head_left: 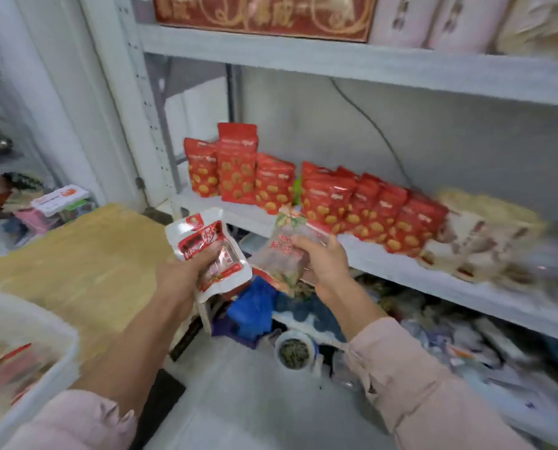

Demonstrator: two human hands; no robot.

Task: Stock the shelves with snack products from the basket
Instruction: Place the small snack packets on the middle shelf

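A blue bag (253,308) lies near a round tub (294,350).

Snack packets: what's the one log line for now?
left hand grips white packet | right hand grips clear packet | shelf holds red bags

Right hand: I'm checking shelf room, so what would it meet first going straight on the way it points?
Probably the red packets standing on the shelf: the right hand, holding a clear packet, points at them. Depth is unclear; the shelf's edge could come first.

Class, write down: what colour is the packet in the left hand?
White with a red label; the packet in the left hand shows in the head view.
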